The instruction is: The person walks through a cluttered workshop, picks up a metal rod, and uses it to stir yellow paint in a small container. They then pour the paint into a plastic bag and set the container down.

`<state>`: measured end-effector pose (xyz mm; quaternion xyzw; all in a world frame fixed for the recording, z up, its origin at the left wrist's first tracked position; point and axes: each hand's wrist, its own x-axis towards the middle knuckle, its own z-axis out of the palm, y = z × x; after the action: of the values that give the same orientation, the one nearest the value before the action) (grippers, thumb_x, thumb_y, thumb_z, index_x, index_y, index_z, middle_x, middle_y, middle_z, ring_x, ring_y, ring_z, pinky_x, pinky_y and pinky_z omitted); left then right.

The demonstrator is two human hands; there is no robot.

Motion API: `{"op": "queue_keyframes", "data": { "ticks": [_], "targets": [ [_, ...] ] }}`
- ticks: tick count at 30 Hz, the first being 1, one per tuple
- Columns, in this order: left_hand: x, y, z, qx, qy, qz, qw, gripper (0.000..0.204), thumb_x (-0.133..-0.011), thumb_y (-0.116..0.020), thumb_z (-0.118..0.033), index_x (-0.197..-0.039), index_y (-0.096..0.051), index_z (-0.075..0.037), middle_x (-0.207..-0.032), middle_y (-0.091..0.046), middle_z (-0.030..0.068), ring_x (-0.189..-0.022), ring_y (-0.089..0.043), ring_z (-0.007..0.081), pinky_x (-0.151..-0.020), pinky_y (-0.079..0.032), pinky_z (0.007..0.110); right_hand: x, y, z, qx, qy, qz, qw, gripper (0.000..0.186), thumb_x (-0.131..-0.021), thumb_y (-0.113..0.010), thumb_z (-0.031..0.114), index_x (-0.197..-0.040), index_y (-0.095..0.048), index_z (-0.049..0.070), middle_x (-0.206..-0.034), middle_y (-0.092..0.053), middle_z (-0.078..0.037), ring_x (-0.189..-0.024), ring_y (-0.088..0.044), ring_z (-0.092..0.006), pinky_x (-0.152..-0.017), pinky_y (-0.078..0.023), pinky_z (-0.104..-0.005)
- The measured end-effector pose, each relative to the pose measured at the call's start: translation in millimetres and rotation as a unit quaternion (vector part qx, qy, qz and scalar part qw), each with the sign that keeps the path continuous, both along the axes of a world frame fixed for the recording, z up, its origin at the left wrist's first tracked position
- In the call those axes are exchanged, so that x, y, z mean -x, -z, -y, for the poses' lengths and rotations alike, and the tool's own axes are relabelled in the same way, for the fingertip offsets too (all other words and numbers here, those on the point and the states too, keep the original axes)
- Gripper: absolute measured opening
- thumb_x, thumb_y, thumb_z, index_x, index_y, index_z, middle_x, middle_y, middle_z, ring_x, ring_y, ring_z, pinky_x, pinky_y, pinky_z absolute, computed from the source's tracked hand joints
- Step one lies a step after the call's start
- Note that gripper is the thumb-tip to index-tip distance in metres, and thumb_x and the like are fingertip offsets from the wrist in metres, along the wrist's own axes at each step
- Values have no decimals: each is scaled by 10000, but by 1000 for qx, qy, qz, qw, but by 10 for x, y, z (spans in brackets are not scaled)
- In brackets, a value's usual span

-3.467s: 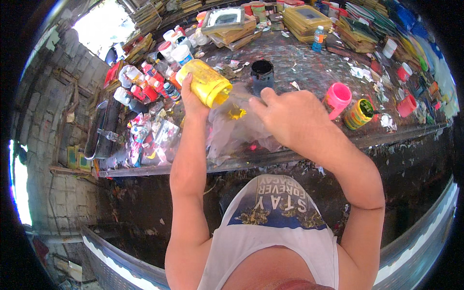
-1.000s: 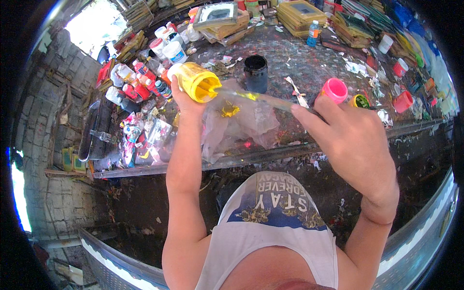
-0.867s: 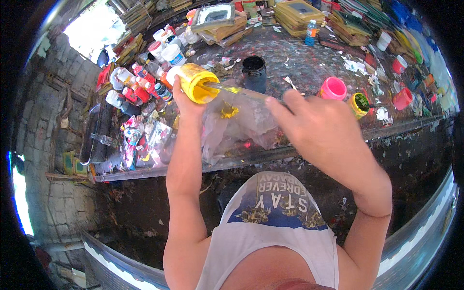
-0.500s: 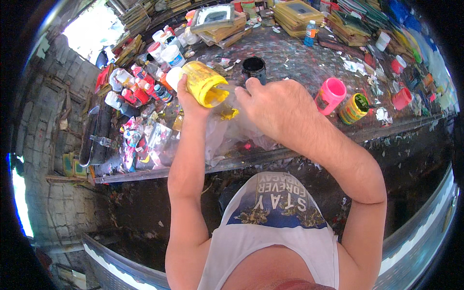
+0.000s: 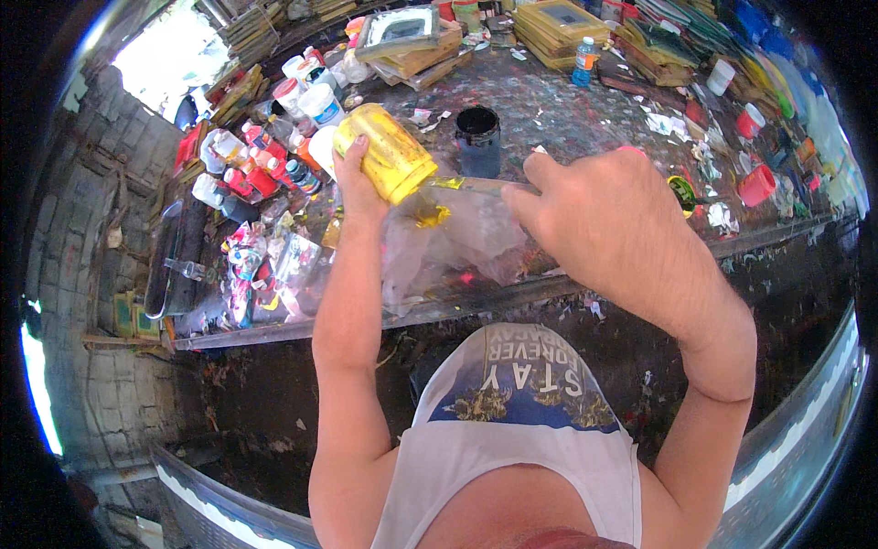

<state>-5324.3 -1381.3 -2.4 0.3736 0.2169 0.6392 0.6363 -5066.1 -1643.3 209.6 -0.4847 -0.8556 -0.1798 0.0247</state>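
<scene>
In the head view, my left hand [image 5: 361,178] is wrapped round a yellow plastic jar [image 5: 393,160], tilted with its lower end to the right. My right hand [image 5: 594,220] grips a flat stirring stick [image 5: 489,188] smeared with yellow paint, its far end close to the jar's lower end. Beneath them a crumpled translucent plastic sheet [image 5: 476,238] lies on the worktable, with a splash of yellow paint [image 5: 432,217] on it. A dark, paint-coated tub [image 5: 478,148] stands just behind the stick. A pot with green paint [image 5: 680,194] is partly hidden by my right hand, as is a pink container.
Clustered bottles and tubs [image 5: 261,165] and crumpled waste [image 5: 247,256] crowd the table's left. Stacked screen frames [image 5: 572,27] and a blue bottle [image 5: 583,64] stand at the back. A pink cup [image 5: 757,188] sits at right. The table's front edge [image 5: 421,314] crosses below my hands.
Since half a second ago my right hand has moved right, drawing the stick back from the jar. The jar has turned, its mouth now less visible. Earlier the stick was inside it.
</scene>
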Motion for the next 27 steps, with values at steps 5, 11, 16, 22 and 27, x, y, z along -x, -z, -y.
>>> {"op": "queue_keyframes", "data": {
  "ticks": [5,11,16,22,27],
  "targets": [
    [57,77,-65,12,8,9,1000,587,-1022,-709,-282,-1535,-489,-101,-1350,-680,182,-1222,-720,385,-1038,-635,567,-22,87,160,12,-14,-44,999,138,-905,-731,148,-888,-787,24,-887,-728,-159,-767,-809,-305,-635,-648,-434],
    [25,-42,-2,88,59,116,988,634,-1049,-637,-454,-1554,-559,-78,-1454,-678,183,-1302,-687,396,-1158,-544,584,-65,368,232,34,-16,-24,999,122,-913,-722,146,-961,-785,53,-901,-699,-127,-750,-783,-267,-615,-621,-420],
    [178,70,-80,101,103,164,976,705,-1057,-550,-559,-1564,-561,-69,-1460,-684,186,-1323,-679,401,-1173,-523,588,-155,13,490,17,24,3,1000,221,-915,-716,138,-1120,-787,102,-908,-648,-76,-737,-736,-253,-609,-574,-411],
    [166,23,28,115,125,168,971,690,-1056,-558,-571,-1549,-576,-90,-1444,-692,178,-1311,-679,396,-1164,-523,598,-67,-54,451,-60,22,-29,998,300,-894,-731,152,-1185,-779,97,-906,-644,-69,-741,-736,-246,-596,-566,-403],
    [-36,-135,101,102,105,116,982,673,-1060,-584,-559,-1552,-575,-99,-1443,-693,174,-1321,-677,392,-1163,-524,600,192,428,-36,-98,3,-56,994,271,-917,-727,164,-1156,-759,42,-907,-663,-81,-693,-750,-235,-561,-592,-381]
  ]
}}
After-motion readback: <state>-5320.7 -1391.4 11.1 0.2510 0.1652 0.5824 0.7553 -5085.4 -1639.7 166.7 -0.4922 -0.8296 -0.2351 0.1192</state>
